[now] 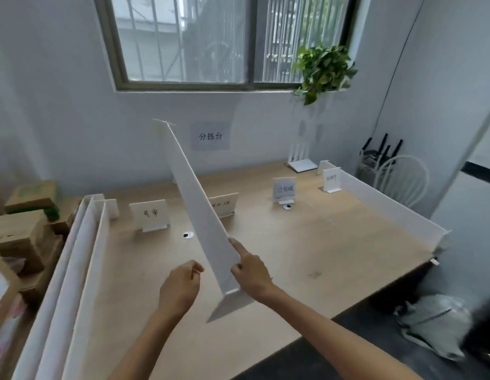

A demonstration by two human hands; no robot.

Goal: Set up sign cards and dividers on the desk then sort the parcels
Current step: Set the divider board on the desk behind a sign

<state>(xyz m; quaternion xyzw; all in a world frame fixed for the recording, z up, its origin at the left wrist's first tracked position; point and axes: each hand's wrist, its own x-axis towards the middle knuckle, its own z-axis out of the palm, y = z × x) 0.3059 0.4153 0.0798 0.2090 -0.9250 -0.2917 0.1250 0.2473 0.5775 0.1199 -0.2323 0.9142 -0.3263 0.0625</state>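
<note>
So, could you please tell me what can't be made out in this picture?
All in the head view:
Second card: writing partly hidden behind the divider the right hand holds.
Far card: writing too small and blurred.
Parcels: cut off by the left edge.
Left hand: curled fingers hide whether it holds anything.

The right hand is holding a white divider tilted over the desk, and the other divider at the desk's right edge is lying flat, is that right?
Not quite. The right-edge divider stands upright along the desk, not flat, as the head view shows. The right hand does hold the tilted divider over the desk.
</note>
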